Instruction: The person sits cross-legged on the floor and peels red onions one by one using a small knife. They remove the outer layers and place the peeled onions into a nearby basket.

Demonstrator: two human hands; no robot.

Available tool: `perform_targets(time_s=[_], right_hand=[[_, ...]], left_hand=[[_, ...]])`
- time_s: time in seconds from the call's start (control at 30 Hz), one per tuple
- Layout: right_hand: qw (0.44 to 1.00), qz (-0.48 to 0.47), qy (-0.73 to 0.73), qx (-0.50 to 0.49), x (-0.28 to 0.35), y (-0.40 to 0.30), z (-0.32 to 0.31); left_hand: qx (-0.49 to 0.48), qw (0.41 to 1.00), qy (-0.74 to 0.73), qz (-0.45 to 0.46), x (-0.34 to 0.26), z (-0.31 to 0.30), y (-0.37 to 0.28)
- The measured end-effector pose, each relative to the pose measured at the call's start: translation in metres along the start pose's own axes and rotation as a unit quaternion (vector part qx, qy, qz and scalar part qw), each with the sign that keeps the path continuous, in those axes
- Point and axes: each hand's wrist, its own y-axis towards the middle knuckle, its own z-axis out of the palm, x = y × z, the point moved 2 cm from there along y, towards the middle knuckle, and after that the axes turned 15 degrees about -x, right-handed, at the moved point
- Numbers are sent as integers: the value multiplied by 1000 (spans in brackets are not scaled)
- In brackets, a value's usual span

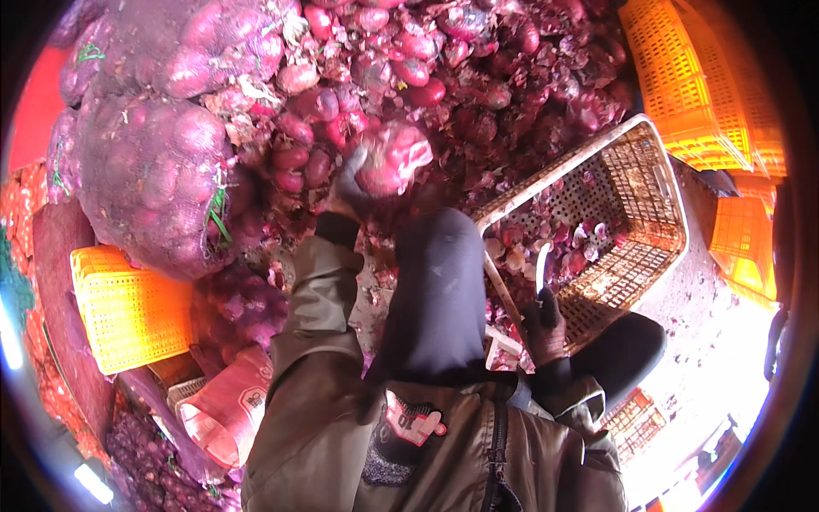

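Observation:
My left hand (349, 185), dark-gloved, grips a large red onion (393, 160) with loose, peeling skin. It holds the onion in front of a heap of red onions (425, 93) mixed with dry skins. In my right hand (545, 329) is a small knife (542, 264), its pale, slightly curved blade pointing up and away from me. That hand is beside the near side of a dirty, whitish plastic crate (659, 237). The crate is tilted, and onion skins (512, 243) lie inside it. My bent knee (441, 281) comes up between the two hands.
Full mesh sacks of onions (150, 173) stand at the left, above a yellow crate (137, 313). A red printed bag (230, 409) lies lower left. Orange crates (684, 83) are stacked at the upper right. Scraps litter the floor (710, 320) at right.

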Motion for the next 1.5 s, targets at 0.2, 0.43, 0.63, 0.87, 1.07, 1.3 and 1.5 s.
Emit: perform_targets(time_s=[0.2,0.43,0.63,0.87,1.07,1.3,1.5], right_hand=[[992,-71,90,53,61,-3,14],[925,32,331,184,75,3,47],[965,37,223,132,67,1,25],[936,62,324,123,99,17,-12],[918,121,306,223,113,-16,11],[924,55,359,115,173,50,-27],[843,230,416,253,35,33,10]], left_hand=[[-13,966,242,90,-17,114,-9],[-82,951,298,-29,106,128,-112],[-182,937,296,-34,151,75,-122],[-192,935,296,-35,171,57,-103],[-153,919,362,14,179,55,-99],[-135,931,337,25,178,65,-107],[-175,903,292,-263,190,37,-88]])
